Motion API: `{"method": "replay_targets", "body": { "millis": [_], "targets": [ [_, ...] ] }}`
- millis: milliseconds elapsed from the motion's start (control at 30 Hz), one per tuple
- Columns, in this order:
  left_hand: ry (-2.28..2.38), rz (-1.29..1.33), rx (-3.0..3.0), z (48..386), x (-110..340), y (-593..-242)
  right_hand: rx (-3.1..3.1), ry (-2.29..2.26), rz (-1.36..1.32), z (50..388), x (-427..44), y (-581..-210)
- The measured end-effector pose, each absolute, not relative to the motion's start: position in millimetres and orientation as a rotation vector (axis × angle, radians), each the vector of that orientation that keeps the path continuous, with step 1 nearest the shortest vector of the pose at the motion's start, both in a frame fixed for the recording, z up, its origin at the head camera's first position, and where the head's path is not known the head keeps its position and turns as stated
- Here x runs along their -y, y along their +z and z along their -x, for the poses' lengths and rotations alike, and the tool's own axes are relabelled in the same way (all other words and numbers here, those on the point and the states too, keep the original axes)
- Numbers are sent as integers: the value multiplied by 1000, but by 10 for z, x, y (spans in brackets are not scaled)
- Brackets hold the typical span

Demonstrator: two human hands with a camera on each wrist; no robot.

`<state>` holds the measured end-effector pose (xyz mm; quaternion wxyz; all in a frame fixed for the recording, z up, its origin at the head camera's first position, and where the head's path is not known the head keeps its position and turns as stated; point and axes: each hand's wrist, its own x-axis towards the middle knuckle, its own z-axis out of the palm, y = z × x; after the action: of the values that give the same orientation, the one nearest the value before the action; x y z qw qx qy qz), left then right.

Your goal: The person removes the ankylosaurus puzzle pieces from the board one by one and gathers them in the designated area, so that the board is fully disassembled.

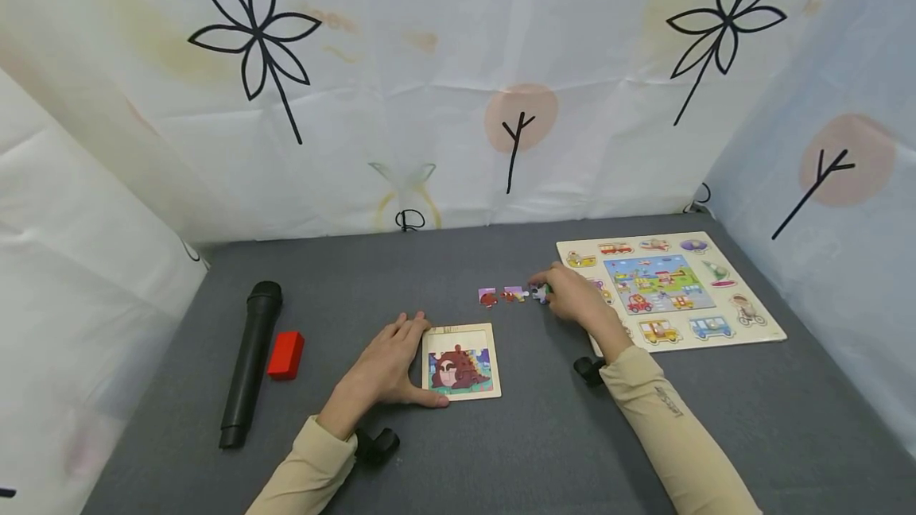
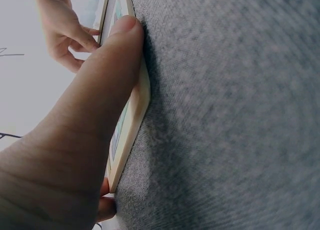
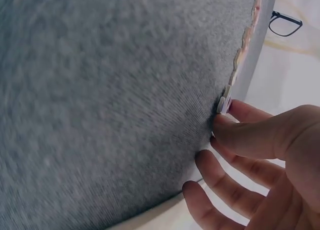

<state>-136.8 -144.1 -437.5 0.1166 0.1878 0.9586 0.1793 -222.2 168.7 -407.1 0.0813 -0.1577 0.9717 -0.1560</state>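
Observation:
A small wooden puzzle board [image 1: 461, 397] with a partly assembled reddish-brown animal picture lies on the grey table. My left hand [image 1: 386, 364] holds it, thumb along the near edge and fingers at the far left corner; the left wrist view shows the thumb [image 2: 120, 55] against the board's edge. Beyond the board, my right hand [image 1: 572, 296] pinches a jigsaw piece [image 1: 540, 293] between thumb and index finger, low at the table. Two more loose pieces, a red-and-purple one [image 1: 487, 297] and a multicoloured one [image 1: 514, 294], lie in a row to its left.
A larger wooden puzzle board [image 1: 744, 332] with vehicle pictures lies at the right, partly behind my right hand and wrist. On the left are a black microphone [image 1: 250, 364] and a red block [image 1: 285, 355]. Patterned white cloth [image 1: 444, 102] walls the table's back and sides.

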Motion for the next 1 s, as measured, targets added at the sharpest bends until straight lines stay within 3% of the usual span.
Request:
{"method": "replay_targets", "body": {
  "millis": [1000],
  "targets": [
    [514, -547, -2805, 1370, 1449, -4396, -2914, -534, 471, 2177, -1705, -4110]
  ]
}}
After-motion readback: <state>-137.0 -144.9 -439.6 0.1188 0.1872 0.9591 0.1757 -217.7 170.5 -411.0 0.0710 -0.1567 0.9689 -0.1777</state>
